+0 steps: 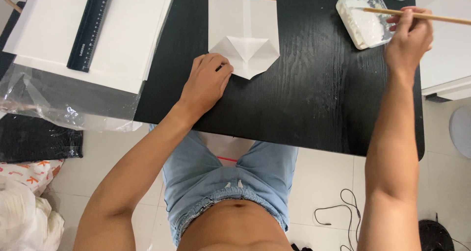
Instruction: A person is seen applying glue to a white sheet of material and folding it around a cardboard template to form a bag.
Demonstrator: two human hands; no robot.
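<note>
A folded white paper (244, 32) with a pointed flap lies on the black table (314, 99); a brown strip shows at its far end. My left hand (206, 81) rests on the table with loosely curled fingers touching the paper's near left corner. My right hand (409, 37) grips a thin wooden stick (422, 16) whose tip reaches into a clear plastic tub of white paste (363, 18) at the table's far right.
A stack of white sheets (127, 35) with a black ruler (91, 25) on top lies at the left, over crumpled clear plastic (59, 104). A black cable (343, 207) trails on the tiled floor. Bags sit at lower left.
</note>
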